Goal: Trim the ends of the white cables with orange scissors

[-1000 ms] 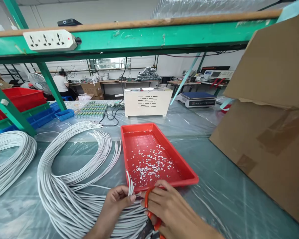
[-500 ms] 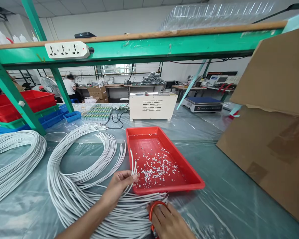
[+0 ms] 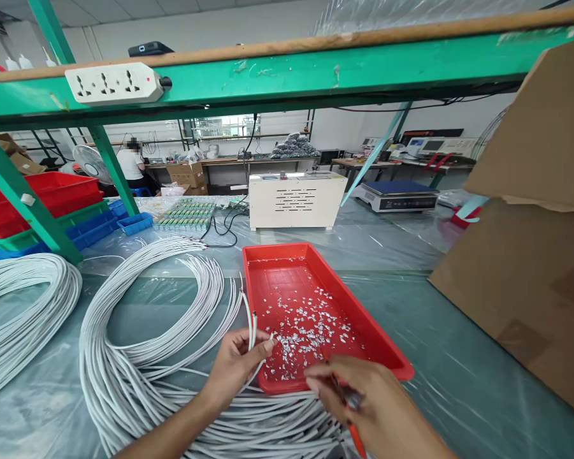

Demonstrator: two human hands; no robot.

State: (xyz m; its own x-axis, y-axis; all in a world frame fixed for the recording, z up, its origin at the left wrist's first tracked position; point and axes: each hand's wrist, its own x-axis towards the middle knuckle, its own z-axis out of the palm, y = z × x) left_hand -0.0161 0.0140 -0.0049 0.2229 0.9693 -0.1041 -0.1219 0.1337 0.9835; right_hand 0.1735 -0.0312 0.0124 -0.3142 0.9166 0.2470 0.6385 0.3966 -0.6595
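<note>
My left hand (image 3: 241, 363) is closed around a few white cables (image 3: 251, 325), whose ends stick up past the fingers. One cable end shows between thumb and forefinger, at the near left edge of the red tray (image 3: 387, 357). Small silvery-white scraps (image 3: 296, 335) lie scattered over the tray floor. Over the tray's near rim, my right hand (image 3: 363, 395) is closed on orange-handled scissors (image 3: 356, 440); motion blurs the fingers, and the blades are mostly hidden. Beneath both hands runs a big coil of white cables (image 3: 105, 357), its ends by the tray.
Another coil of white cable (image 3: 33, 319) lies at the left. Red bins (image 3: 52, 191) are stacked behind it. A cream machine (image 3: 296, 201) and a scale (image 3: 396, 196) stand beyond the tray. Cardboard (image 3: 520, 306) borders the right side. A green shelf beam (image 3: 277, 76) crosses overhead.
My right hand has risen from the cables beside the tray to over its near rim, bringing the scissors along. My left hand still grips the cables, with one end now at the fingertips.
</note>
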